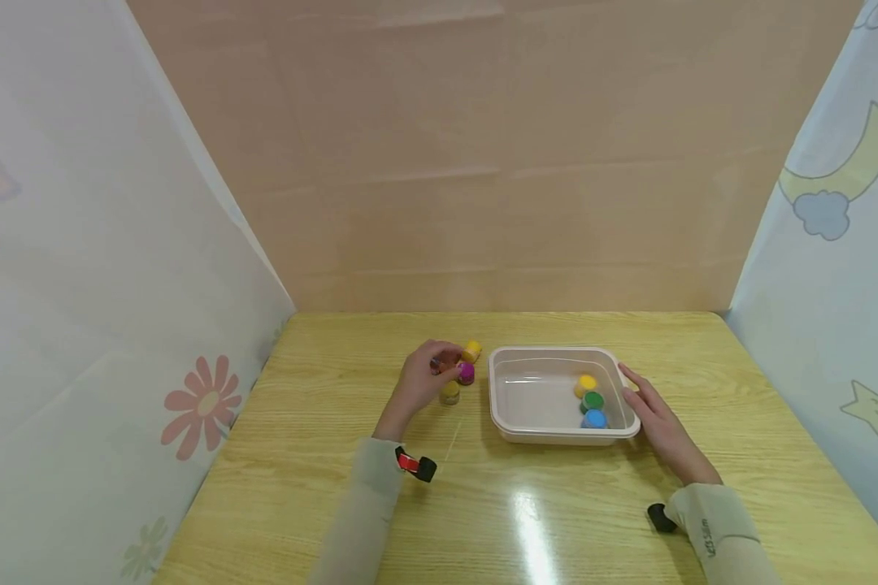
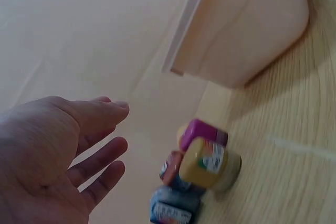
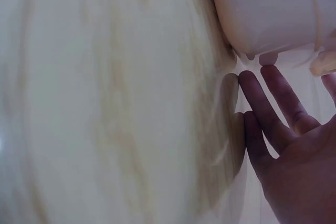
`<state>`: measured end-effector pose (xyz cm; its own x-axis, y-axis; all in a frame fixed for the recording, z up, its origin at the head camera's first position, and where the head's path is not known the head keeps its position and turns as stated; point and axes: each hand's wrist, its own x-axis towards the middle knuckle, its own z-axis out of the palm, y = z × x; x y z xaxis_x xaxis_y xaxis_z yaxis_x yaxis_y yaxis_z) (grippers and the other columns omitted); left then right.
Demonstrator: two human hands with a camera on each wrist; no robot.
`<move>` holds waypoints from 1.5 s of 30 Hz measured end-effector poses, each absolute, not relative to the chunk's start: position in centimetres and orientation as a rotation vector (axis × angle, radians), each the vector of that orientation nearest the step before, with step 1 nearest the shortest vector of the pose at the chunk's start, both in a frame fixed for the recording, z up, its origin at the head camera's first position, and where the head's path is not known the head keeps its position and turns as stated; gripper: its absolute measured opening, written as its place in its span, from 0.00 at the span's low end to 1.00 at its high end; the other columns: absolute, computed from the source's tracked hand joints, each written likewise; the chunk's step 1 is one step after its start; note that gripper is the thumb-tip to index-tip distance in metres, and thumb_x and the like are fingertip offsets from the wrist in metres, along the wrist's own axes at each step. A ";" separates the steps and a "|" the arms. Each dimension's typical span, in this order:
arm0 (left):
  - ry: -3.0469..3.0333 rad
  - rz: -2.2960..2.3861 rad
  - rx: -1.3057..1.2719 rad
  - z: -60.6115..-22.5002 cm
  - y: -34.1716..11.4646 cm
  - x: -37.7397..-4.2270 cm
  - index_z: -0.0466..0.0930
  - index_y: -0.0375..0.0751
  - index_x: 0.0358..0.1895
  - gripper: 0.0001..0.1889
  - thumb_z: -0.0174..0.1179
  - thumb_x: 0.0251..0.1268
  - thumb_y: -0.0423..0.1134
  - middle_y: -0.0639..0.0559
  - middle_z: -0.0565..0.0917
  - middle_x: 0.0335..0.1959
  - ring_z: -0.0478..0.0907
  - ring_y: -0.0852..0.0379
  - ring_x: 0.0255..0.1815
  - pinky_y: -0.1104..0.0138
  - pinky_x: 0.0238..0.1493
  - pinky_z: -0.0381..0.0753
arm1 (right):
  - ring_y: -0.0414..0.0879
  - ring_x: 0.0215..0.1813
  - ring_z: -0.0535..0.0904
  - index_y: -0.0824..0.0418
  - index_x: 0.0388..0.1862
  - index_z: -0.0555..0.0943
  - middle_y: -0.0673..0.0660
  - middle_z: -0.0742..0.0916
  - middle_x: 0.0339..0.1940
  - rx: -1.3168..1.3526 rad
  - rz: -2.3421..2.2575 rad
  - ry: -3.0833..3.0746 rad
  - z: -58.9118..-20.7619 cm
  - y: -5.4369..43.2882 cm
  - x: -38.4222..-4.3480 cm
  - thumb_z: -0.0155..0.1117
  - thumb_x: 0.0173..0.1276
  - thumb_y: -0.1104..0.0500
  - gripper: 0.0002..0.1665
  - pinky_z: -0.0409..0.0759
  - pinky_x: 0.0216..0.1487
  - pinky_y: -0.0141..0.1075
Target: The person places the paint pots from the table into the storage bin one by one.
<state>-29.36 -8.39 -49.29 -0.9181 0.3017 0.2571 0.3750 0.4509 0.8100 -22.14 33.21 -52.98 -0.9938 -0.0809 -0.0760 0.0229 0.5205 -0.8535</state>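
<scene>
My left hand (image 1: 426, 382) hovers over a cluster of small lidded paint jars, its fingers loosely bent and holding nothing. Around it stand a purple-lidded jar (image 1: 466, 373), a mustard-lidded jar (image 1: 449, 393) and a yellow-lidded jar (image 1: 471, 350). A reddish-brown jar (image 2: 171, 168) and a dark blue jar (image 2: 176, 204) show in the left wrist view, mostly hidden by the hand in the head view. On the right, my right hand (image 1: 658, 422) rests against the end of a pale plastic box (image 1: 541, 432), fingers fairly straight. Inside the box are yellow (image 1: 586, 385), green (image 1: 592, 401) and blue (image 1: 594, 419) jars.
The wooden table (image 1: 278, 487) carries the box right of its middle. A brown paper backdrop (image 1: 497, 179) rises behind the table. Patterned white sheets (image 1: 102, 268) flank both sides. A glare patch (image 1: 530, 528) lies on the tabletop near the front.
</scene>
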 end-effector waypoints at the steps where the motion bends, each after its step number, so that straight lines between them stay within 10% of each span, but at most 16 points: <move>1: -2.606 -1.488 -0.585 -49.5 -8.8 -29.4 0.84 0.40 0.58 0.16 0.68 0.69 0.32 0.37 0.84 0.55 0.82 0.41 0.52 0.52 0.54 0.84 | 0.42 0.61 0.69 0.46 0.88 0.44 0.68 0.62 0.81 -0.046 -1.487 2.645 -53.0 33.2 -22.2 0.36 0.86 0.37 0.39 0.70 0.66 0.57; 10: -2.676 -1.469 -0.487 -51.5 -10.9 -29.4 0.84 0.38 0.56 0.15 0.70 0.67 0.32 0.42 0.83 0.52 0.80 0.45 0.49 0.60 0.47 0.81 | 0.23 0.55 0.68 0.47 0.87 0.46 0.66 0.65 0.80 -0.087 -1.502 2.664 -53.1 33.5 -22.2 0.37 0.87 0.40 0.37 0.69 0.54 0.25; 22: -2.695 -1.372 -0.426 -52.8 -11.7 -29.8 0.86 0.41 0.55 0.16 0.72 0.64 0.30 0.40 0.82 0.48 0.79 0.46 0.50 0.60 0.46 0.81 | 0.36 0.59 0.68 0.47 0.88 0.44 0.68 0.62 0.81 -0.033 -1.497 2.629 -53.1 33.2 -22.1 0.36 0.86 0.38 0.39 0.69 0.65 0.52; 45: -2.818 -1.288 -0.347 -53.8 -12.3 -30.2 0.83 0.42 0.57 0.17 0.70 0.65 0.30 0.42 0.85 0.55 0.80 0.46 0.52 0.50 0.57 0.82 | 0.57 0.67 0.68 0.46 0.88 0.43 0.69 0.65 0.79 -0.019 -1.490 2.620 -52.8 33.1 -22.2 0.35 0.85 0.36 0.40 0.68 0.68 0.62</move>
